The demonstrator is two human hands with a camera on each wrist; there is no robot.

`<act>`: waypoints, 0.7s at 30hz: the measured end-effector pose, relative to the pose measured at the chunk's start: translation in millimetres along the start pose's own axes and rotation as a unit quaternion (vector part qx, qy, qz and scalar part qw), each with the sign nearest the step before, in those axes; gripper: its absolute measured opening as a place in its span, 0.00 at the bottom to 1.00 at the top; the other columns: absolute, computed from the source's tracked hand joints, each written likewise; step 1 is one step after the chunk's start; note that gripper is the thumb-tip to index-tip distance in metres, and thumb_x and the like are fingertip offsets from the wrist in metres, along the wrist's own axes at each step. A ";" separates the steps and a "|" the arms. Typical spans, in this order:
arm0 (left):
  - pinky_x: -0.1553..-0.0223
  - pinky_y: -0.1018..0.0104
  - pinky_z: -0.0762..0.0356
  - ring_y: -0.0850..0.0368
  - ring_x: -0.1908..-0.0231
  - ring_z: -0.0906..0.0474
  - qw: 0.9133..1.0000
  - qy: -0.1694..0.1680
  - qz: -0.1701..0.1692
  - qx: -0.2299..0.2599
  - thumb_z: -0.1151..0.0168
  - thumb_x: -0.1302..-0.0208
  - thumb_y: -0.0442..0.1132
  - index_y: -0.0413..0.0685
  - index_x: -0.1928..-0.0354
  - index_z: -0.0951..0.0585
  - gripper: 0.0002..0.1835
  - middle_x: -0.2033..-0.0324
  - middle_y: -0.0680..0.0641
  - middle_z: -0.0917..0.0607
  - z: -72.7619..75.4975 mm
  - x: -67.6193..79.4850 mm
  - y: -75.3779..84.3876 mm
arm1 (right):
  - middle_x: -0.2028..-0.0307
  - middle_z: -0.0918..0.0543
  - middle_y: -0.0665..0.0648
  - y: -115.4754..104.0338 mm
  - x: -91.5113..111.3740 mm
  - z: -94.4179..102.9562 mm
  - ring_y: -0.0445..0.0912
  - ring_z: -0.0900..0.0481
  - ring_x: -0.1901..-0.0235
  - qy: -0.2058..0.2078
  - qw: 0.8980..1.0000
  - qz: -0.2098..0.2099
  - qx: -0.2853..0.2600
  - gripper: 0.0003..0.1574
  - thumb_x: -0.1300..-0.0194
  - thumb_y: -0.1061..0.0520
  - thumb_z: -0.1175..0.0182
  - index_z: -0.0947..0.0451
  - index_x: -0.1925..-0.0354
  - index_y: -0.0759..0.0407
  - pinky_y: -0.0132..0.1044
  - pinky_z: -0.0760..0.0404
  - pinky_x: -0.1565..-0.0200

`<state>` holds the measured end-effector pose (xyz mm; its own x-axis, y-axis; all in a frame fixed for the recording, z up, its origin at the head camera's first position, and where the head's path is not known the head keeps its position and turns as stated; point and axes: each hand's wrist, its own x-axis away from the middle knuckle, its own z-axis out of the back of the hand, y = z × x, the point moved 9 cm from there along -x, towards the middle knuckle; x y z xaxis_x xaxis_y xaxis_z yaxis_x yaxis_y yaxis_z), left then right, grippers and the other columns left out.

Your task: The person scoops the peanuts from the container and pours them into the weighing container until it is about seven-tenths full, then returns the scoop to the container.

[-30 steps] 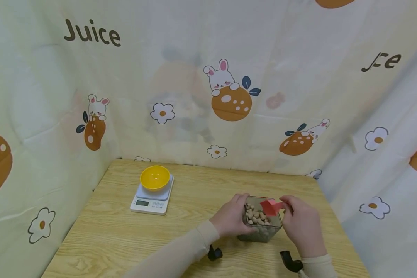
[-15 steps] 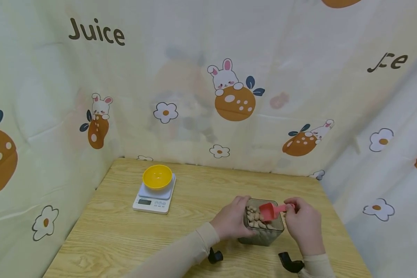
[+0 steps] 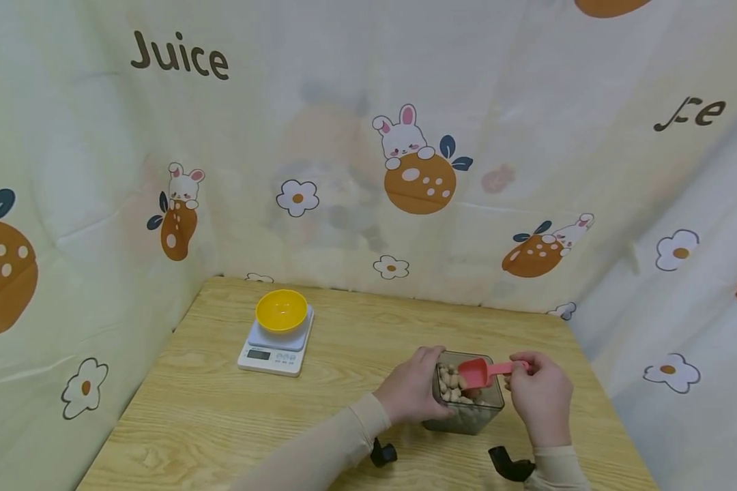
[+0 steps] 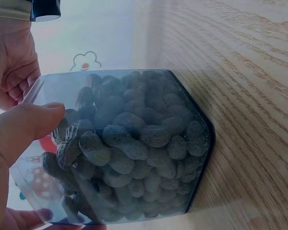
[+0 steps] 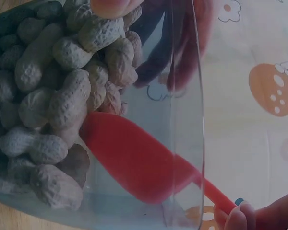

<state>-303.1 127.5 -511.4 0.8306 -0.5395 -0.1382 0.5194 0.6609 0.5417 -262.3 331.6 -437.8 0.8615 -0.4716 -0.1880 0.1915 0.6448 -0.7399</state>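
Note:
A clear, dark-tinted square container of unshelled peanuts stands on the table, tipped slightly. My left hand grips its left side, thumb on the near wall and fingers on the far wall. In my right hand, the thumb and fingers pinch the handle of a red scoop. The scoop's bowl is inside the container, its tip touching the peanuts in the right wrist view, where the scoop shows through the clear wall. Whether it carries any peanuts I cannot tell.
A yellow bowl sits on a white kitchen scale at the table's back left. Patterned curtains enclose the table at the back and sides. Black wrist-camera mounts stick out near both wrists.
The red scoop has gone from tilted at the container's rim to lower among the peanuts, its handle now nearly level. My left hand keeps its grip. The head view has turned slightly left.

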 end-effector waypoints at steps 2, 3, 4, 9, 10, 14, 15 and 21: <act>0.41 0.68 0.14 0.58 0.41 0.16 1.000 -0.002 0.001 0.002 0.17 0.47 0.64 0.54 0.16 0.42 0.63 0.25 0.49 0.27 -1.2 0.6 -0.5 | 0.63 0.08 0.68 2.4 -0.7 0.0 0.43 0.13 0.76 0.002 1.000 -0.004 -0.007 0.17 0.25 0.62 0.47 0.13 0.50 0.67 0.36 0.25 0.82; 0.41 0.68 0.14 0.58 0.42 0.16 1.000 -0.001 0.002 0.001 0.17 0.47 0.64 0.54 0.16 0.42 0.63 0.25 0.49 0.27 -1.7 0.7 -0.7 | 0.64 0.08 0.68 2.8 -1.0 0.2 0.42 0.13 0.77 0.003 1.000 -0.001 -0.010 0.17 0.25 0.63 0.47 0.13 0.51 0.67 0.36 0.25 0.82; 0.42 0.68 0.14 0.59 0.43 0.16 1.000 0.000 0.002 0.000 0.17 0.47 0.64 0.55 0.16 0.42 0.63 0.25 0.50 0.27 -1.8 0.7 -0.9 | 0.64 0.08 0.68 3.0 -1.4 0.3 0.41 0.14 0.77 0.003 1.000 0.003 -0.012 0.16 0.25 0.63 0.47 0.13 0.51 0.67 0.35 0.25 0.82; 0.43 0.68 0.14 0.59 0.44 0.15 1.000 0.006 0.006 -0.001 0.17 0.48 0.65 0.55 0.16 0.42 0.63 0.25 0.50 0.27 -0.9 -0.5 -2.3 | 0.65 0.09 0.66 3.6 -6.6 -1.5 0.36 0.16 0.77 -0.013 0.998 0.050 -0.020 0.12 0.23 0.65 0.43 0.12 0.53 0.65 0.31 0.21 0.79; 0.43 0.68 0.14 0.59 0.44 0.15 1.000 0.007 0.006 -0.001 0.17 0.48 0.65 0.55 0.16 0.42 0.63 0.25 0.50 0.27 -0.7 -0.8 -2.4 | 0.66 0.09 0.65 4.3 -7.9 -2.9 0.35 0.17 0.77 -0.020 0.997 0.066 -0.018 0.11 0.23 0.65 0.42 0.12 0.53 0.65 0.30 0.20 0.78; 0.43 0.68 0.14 0.59 0.45 0.15 1.000 0.010 0.001 -0.006 0.17 0.48 0.66 0.55 0.16 0.42 0.63 0.25 0.50 0.27 -0.4 -1.0 -2.2 | 0.66 0.10 0.62 13.4 -9.0 -12.7 0.35 0.18 0.75 -0.057 0.992 0.111 -0.014 0.09 0.22 0.65 0.40 0.12 0.54 0.63 0.29 0.18 0.75; 0.43 0.68 0.14 0.58 0.45 0.15 1.000 0.011 0.000 -0.006 0.18 0.48 0.66 0.55 0.16 0.41 0.63 0.25 0.50 0.27 -0.5 -0.7 -2.2 | 0.66 0.10 0.62 16.6 -8.6 -14.7 0.35 0.18 0.75 -0.062 0.991 0.117 -0.016 0.09 0.22 0.66 0.39 0.12 0.54 0.63 0.29 0.18 0.74; 0.43 0.68 0.14 0.59 0.45 0.15 1.000 0.011 -0.004 -0.005 0.17 0.48 0.66 0.55 0.16 0.41 0.63 0.26 0.49 0.26 -0.4 0.3 -2.3 | 0.66 0.09 0.64 24.2 -6.1 -15.8 0.34 0.18 0.77 -0.040 0.993 0.102 -0.037 0.09 0.24 0.66 0.39 0.11 0.54 0.65 0.28 0.19 0.76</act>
<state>-304.0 125.9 -513.0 0.8310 -0.5328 -0.1600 0.5271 0.6622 0.5325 -270.4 340.6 -464.8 0.9138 -0.2850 -0.2893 -0.0231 0.6747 -0.7377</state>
